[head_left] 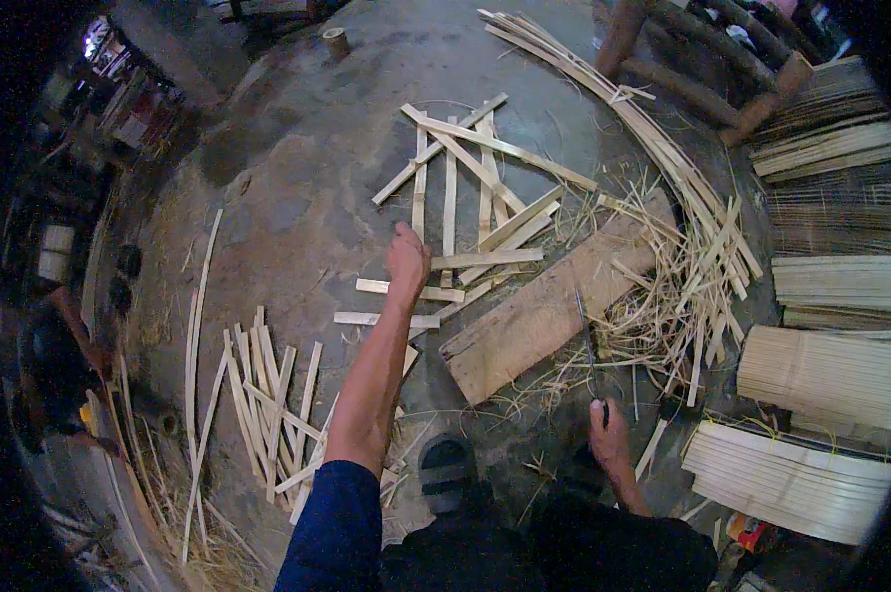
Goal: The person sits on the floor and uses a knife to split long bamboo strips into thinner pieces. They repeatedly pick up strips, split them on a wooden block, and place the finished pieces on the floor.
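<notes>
Left hand (408,264) well out in front, fingers curled by the near end of a pale strip (419,187) on the floor (297,217); whether they've closed on it, I can't quite tell. That strip lies just beyond, its long axis running away from the body, and the left hand is clearly nearer. Well apart, the right hand (608,434) grips a knife (586,331), its tip over the wooden board (524,321).

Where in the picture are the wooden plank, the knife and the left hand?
Wooden plank (542,306), head view: bare upper face.
Knife (586,331), head view: middle of its blade.
Left hand (407,261), head view: back of the hand.
</notes>
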A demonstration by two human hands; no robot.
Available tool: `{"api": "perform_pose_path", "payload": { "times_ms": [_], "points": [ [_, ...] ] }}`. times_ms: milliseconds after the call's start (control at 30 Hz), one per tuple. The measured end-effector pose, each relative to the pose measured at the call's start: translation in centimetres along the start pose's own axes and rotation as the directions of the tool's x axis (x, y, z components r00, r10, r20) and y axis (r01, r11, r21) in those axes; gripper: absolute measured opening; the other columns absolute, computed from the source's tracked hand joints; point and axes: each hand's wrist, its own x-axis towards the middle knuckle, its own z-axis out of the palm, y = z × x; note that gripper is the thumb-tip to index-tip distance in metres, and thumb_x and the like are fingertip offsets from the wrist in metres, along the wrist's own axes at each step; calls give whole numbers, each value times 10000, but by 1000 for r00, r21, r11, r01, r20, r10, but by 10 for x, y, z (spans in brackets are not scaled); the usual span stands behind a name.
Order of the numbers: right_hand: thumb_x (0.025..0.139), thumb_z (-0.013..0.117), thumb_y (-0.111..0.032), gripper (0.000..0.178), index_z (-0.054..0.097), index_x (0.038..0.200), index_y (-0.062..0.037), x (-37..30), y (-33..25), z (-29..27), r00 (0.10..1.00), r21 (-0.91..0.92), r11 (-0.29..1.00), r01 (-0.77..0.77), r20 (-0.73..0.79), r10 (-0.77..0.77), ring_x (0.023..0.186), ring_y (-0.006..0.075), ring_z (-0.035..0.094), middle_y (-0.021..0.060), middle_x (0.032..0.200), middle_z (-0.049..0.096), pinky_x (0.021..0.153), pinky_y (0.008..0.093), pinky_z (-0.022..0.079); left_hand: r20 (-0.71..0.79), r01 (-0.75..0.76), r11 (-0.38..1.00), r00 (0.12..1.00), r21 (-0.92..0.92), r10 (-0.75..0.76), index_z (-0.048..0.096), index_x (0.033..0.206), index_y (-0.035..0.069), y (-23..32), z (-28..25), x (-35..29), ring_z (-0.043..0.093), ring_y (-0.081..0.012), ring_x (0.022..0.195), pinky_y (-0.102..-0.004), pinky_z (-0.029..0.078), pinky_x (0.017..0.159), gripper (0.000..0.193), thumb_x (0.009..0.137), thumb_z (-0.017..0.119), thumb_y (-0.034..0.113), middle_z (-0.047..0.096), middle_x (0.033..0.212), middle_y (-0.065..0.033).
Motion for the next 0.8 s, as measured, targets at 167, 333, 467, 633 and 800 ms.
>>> {"api": "perform_pose_path", "payload": {
  "times_ms": [167, 333, 467, 633, 800],
  "points": [
    [927, 439, -434, 626, 454, 1231, 113, -2, -17, -2, 998, 22, 999, 24, 61, -25, 1086, 427, 522, 321, 1136, 544, 931, 421, 405, -45, -160, 986, 986, -37, 158, 522, 971, -30, -60, -16, 1, 620, -398, 752, -462, 491, 679, 295, 754, 608, 150, 624, 817, -235],
    [920, 454, -437, 623, 472, 1211, 113, 5, 6, 4, 1000, 74, 997, 25, 17, -26, 1070, 439, 528, 326, 1130, 543, 914, 433, 411, 428, 418, 616, 892, -668, -142, 528, 1137, 38, -28, -98, -42, 558, -182, 630, -293, 452, 563, 294, 866, 554, 149, 626, 808, -114],
    [918, 465, -427, 607, 471, 1211, 105, 3, 0, 3, 997, 58, 996, 75, 9, -75, 1011, 443, 553, 319, 1070, 571, 866, 438, 435, 518, 504, 281, 855, -816, -31, 318, 1366, 62, -32, -169, -115, 557, -159, 676, -279, 452, 598, 492, 908, 493, 94, 623, 878, -117],
    [924, 465, -397, 573, 473, 1211, 98, -1, -6, -4, 992, 88, 989, 118, 39, -122, 1030, 442, 546, 319, 1092, 563, 879, 437, 430, 394, 399, 540, 910, -741, -132, 392, 1290, 18, -58, -227, -219, 582, -162, 711, -282, 471, 658, 422, 906, 527, 131, 629, 889, -114],
    [928, 467, -384, 526, 494, 1187, 74, 9, 24, 20, 983, 48, 985, 169, -86, -164, 965, 423, 573, 296, 1030, 588, 820, 426, 448, 458, 558, 709, 813, -431, -360, 577, 986, -15, -128, -233, -288, 593, -135, 686, -268, 473, 613, 216, 910, 544, 184, 632, 800, -89]
  ]
}}
